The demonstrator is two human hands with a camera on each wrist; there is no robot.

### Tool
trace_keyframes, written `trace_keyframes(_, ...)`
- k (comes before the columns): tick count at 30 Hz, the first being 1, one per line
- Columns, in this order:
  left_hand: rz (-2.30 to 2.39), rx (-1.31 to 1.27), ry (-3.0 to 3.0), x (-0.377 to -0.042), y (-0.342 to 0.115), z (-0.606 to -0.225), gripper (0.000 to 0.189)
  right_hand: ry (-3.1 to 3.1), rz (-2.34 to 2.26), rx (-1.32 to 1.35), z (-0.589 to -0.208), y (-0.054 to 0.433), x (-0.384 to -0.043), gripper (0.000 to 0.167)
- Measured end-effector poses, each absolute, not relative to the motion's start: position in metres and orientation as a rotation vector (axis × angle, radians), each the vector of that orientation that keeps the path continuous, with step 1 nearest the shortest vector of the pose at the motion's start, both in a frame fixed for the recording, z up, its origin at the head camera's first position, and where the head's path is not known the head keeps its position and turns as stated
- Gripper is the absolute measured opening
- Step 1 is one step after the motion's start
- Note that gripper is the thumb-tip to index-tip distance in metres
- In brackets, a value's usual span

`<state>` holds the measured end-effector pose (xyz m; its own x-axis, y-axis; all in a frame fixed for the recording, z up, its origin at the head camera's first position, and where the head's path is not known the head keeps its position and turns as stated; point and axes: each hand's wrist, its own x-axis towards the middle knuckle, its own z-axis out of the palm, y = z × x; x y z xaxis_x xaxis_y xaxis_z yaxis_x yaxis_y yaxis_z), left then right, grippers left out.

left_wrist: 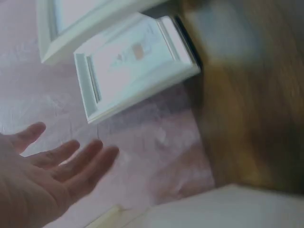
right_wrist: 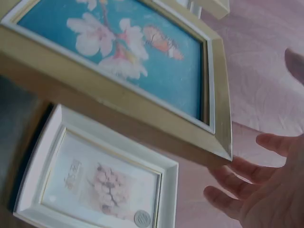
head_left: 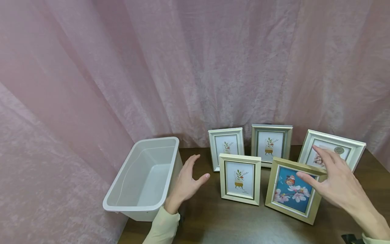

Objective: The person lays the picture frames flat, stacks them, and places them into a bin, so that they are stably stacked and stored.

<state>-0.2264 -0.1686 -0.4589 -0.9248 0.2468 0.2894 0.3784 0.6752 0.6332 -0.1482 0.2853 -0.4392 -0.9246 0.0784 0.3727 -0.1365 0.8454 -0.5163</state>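
In the head view my left hand (head_left: 186,182) hovers between the grey plastic bin (head_left: 108,202) and a cream picture frame (head_left: 240,179); its fingers are spread, holding nothing. My right hand (head_left: 336,181) is beside the upper right corner of a gold picture frame (head_left: 293,189) with a blue blossom picture. In the right wrist view its fingertips (right_wrist: 219,197) are close to that corner; whether they touch it I cannot tell. Behind stand a white picture frame (head_left: 226,145), a grey-silver one (head_left: 271,144), and a wide white one (head_left: 353,156), partly covered by the right hand.
The frames and the bin stand on a dark brown wooden table (head_left: 231,223). A pink curtain (head_left: 213,67) hangs right behind them. The bin's inside shows only its bare walls and floor. The picture frames stand close together in two rows, the front ones overlapping the back ones.
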Motion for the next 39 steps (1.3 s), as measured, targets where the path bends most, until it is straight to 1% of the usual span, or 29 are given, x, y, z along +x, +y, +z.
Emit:
trace_keyframes(3,-1.315,-0.555,-2.617,-0.225,-0.169,-0.46,0.076,-2.586,0.865,0.059,-0.439,0.282,-0.145,0.101)
trace_keyframes(9,-1.52,-0.573,-2.558,-0.223,-0.167,-0.47,0.064,-2.424,0.989,0.128,-0.44,0.272,-0.144,0.09)
trace_keyframes(13,-1.677,-0.63,-2.523,-0.223,-0.166,-0.479,0.058,-2.366,0.996,0.136,-0.441,0.26,-0.143,0.086)
trace_keyframes(22,-1.921,-0.691,-2.494,-0.222,-0.159,-0.501,0.063,-2.327,1.046,0.127,-0.441,0.236,-0.143,0.086)
trace_keyframes(28,-1.964,-0.673,-2.508,-0.223,-0.152,-0.519,0.064,-2.311,1.112,0.222,-0.446,0.219,-0.144,0.085)
trace_keyframes(35,-1.931,-0.616,-2.572,-0.223,-0.145,-0.53,0.07,-2.353,1.149,0.311,-0.453,0.199,-0.148,0.09)
trace_keyframes(39,-1.908,-0.604,-2.59,-0.225,-0.143,-0.534,0.068,-2.404,1.155,0.35,-0.455,0.19,-0.151,0.097)
